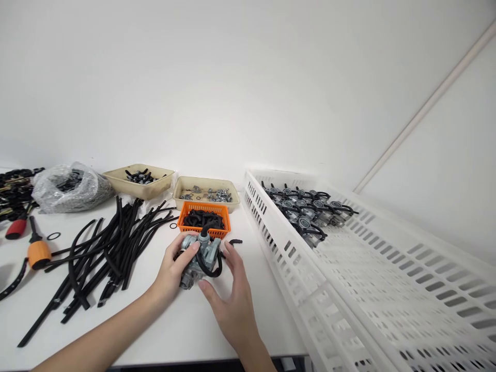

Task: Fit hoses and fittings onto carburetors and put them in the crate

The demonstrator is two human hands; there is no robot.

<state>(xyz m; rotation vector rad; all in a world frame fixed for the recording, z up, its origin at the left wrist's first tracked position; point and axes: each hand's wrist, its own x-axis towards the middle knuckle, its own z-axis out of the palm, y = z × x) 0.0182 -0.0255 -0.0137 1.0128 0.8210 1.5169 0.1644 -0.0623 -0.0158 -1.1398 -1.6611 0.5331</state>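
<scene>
Carburetor, grey metal with a black hose looped at its side, is grasped above the bench by the fingers of the left hand. Its right side is flanked by the right hand, whose fingers are parted from the thumb in a loose curve; whether the metal is touched by them cannot be told.

Just beyond, an orange basket is filled with small black parts. Behind it a beige tray is placed, in which metal fittings are scattered. To the left, long black tubes are spread in a loose pile (a rather untidy fan), and beside them an orange-handled tool and a red-handled one are laid. A black ring is seen near the orange handle.

Farther back, a second beige tray is heaped with dark and metal pieces, and a clear plastic bag of parts is set next to it. On the right, similar carburetors are grouped at the far end of a white slotted crate.
</scene>
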